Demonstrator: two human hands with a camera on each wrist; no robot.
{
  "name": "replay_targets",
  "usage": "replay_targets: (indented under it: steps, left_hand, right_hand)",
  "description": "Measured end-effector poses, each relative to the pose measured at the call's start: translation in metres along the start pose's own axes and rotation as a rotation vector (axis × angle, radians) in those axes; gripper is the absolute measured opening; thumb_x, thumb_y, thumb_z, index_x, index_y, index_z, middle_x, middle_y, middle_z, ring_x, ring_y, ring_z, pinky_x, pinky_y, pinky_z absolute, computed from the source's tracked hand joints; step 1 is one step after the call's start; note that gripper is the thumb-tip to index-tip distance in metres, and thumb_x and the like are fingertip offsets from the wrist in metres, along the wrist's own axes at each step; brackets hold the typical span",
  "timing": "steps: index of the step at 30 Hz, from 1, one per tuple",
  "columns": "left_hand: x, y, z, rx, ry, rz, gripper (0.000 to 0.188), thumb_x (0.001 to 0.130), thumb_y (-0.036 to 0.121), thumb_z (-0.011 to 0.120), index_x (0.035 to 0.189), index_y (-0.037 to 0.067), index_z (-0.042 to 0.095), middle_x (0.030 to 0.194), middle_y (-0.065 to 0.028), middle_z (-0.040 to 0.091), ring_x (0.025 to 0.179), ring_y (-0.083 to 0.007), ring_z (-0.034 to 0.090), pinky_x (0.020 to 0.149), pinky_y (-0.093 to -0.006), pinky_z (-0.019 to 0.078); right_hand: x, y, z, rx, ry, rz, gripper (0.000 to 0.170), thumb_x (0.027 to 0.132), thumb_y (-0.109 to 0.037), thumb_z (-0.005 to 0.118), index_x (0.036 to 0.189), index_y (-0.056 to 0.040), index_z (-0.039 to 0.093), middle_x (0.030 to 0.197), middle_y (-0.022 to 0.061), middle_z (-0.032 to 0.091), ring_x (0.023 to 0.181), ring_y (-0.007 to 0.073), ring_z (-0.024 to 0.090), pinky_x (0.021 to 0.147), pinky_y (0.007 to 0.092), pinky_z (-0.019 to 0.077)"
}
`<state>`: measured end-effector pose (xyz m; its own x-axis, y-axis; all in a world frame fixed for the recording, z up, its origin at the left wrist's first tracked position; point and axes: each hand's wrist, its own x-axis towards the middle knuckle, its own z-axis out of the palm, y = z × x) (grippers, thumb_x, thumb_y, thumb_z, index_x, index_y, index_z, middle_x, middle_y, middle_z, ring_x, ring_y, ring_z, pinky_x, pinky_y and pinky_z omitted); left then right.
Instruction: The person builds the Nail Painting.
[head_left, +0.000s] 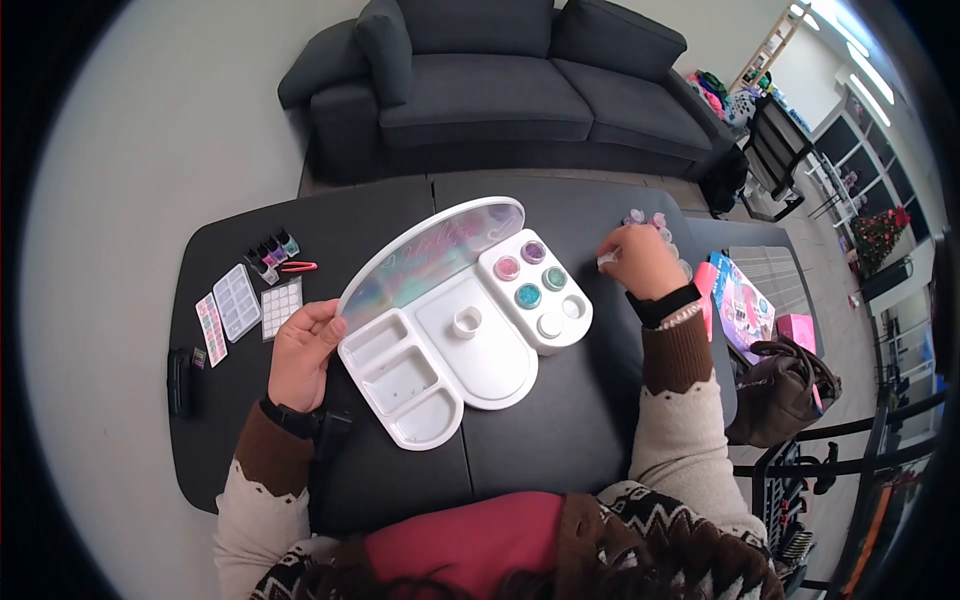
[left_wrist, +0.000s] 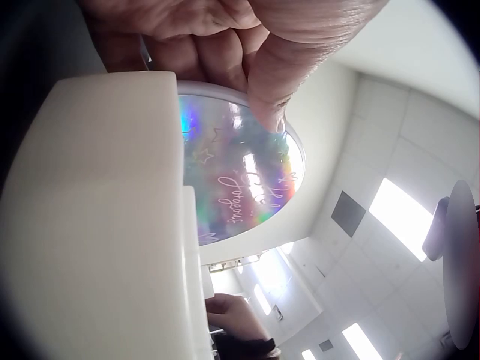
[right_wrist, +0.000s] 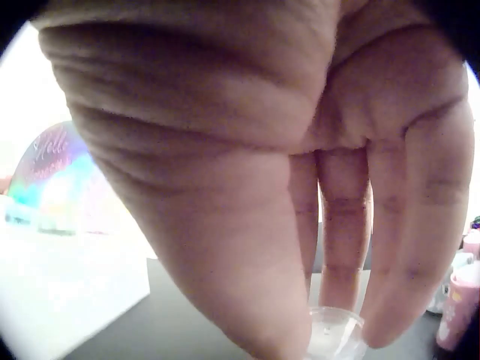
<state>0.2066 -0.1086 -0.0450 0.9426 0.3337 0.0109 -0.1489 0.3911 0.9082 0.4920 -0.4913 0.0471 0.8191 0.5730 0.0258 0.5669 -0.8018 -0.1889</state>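
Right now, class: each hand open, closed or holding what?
Left hand: holding the iridescent panel by its edge.
Right hand: holding a small clear container.

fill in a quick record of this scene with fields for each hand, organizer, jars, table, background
left hand: grips the edge of the holographic panel
right hand: pinches a small clear cup
white organizer: compartments at left, panel standing at back
glitter jars: pink, purple, teal, green, seated in organizer's right side
table: black, red tweezers at left
background: dark gray sofa
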Motion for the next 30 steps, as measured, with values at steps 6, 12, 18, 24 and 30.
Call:
replay_targets:
  steps: [6,12,18,24,30]
  left_hand:
    - [0.001,-0.003,-0.002,0.023,0.005,0.009,0.027,0.106,0.012,0.074,0.13,0.003,0.068,0.122,-0.0082,0.077,0.108,-0.016,0.073,0.102,-0.0343,0.0569]
    - [0.0,0.001,0.003,-0.036,-0.012,0.016,0.027,0.105,0.009,0.074,0.13,-0.001,0.069,0.118,-0.0105,0.079,0.106,-0.0134,0.075,0.098,-0.0277,0.0577]
    - [0.001,0.0,0.002,-0.013,-0.004,0.009,0.026,0.105,0.009,0.074,0.128,-0.001,0.069,0.118,-0.0098,0.079,0.106,-0.0129,0.075,0.097,-0.0276,0.058]
    - [0.002,-0.002,-0.001,0.026,-0.013,0.03,0.033,0.106,0.005,0.071,0.137,-0.002,0.066,0.13,-0.0114,0.076,0.119,-0.0162,0.072,0.11,-0.0319,0.0534]
    - [0.007,0.008,0.01,0.065,0.064,0.064,0.049,0.109,0.015,0.067,0.153,0.0,0.054,0.155,-0.0147,0.061,0.144,-0.0232,0.058,0.121,-0.0373,0.0452]
  right_hand:
    - [-0.048,-0.079,-0.054,0.34,-0.068,-0.092,0.019,0.082,-0.009,0.083,0.099,0.0007,0.081,0.097,0.0201,0.078,0.091,0.0382,0.076,0.089,0.0437,0.0603]
    - [-0.047,-0.083,-0.031,0.167,-0.132,-0.133,0.018,0.081,-0.008,0.084,0.098,-0.001,0.082,0.103,0.0175,0.075,0.104,0.0357,0.072,0.095,0.044,0.0573]
    - [-0.043,-0.082,-0.027,0.148,-0.139,-0.161,0.018,0.08,-0.009,0.085,0.096,-0.0009,0.082,0.103,0.0172,0.076,0.103,0.0366,0.073,0.094,0.0438,0.0579]
    - [-0.043,-0.083,-0.028,0.144,-0.147,-0.093,0.019,0.077,-0.011,0.087,0.092,0.0004,0.082,0.096,0.0189,0.077,0.099,0.0368,0.073,0.091,0.0443,0.058]
    - [-0.041,-0.069,-0.026,0.187,-0.084,-0.105,0.023,0.074,-0.015,0.09,0.087,0.0029,0.081,0.082,0.0221,0.075,0.082,0.0385,0.075,0.08,0.0441,0.059]
